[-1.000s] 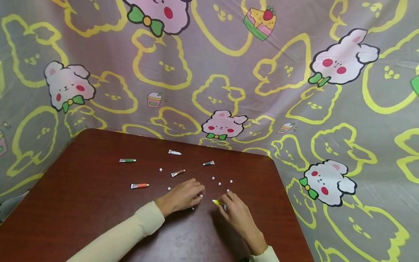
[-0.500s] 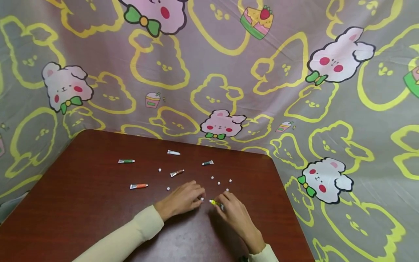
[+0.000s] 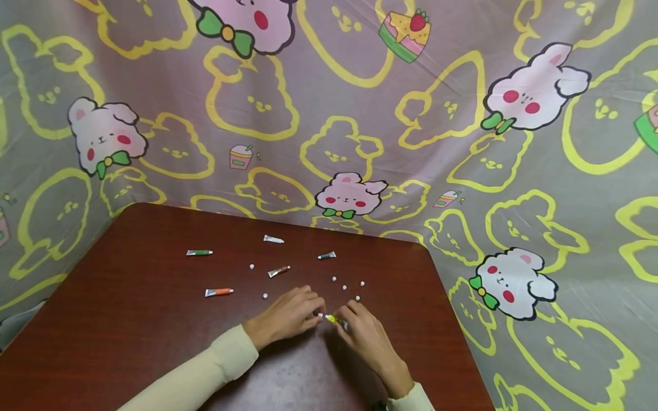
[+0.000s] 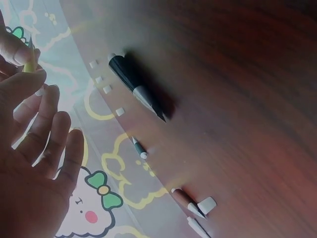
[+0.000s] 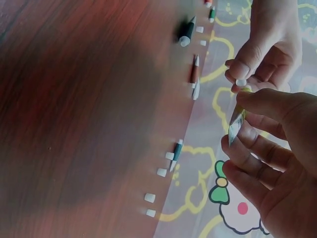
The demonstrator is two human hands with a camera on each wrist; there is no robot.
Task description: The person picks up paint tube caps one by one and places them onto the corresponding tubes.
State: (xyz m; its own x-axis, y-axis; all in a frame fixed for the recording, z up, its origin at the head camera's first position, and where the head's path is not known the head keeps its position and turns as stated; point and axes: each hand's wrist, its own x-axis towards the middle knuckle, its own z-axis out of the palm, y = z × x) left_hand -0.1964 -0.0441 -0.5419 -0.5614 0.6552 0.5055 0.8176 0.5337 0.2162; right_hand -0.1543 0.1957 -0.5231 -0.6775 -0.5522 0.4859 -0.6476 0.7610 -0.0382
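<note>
While capping: right hand (image 3: 367, 337) pinches yellow tube (image 3: 335, 319), lower centre of head view, above counter (image 3: 128, 319).
Left hand (image 3: 288, 313): pinches white cap (image 3: 320, 315) at tube's nozzle.
Left: five tubes, loose caps (image 3: 344, 287) apparently uncapped.

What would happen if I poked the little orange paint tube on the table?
The orange paint tube lies flat with a crimped end, so it would probably slide, not roll far. It looks tiny, likely very light. Its thin body may dent if squeezed.
</note>
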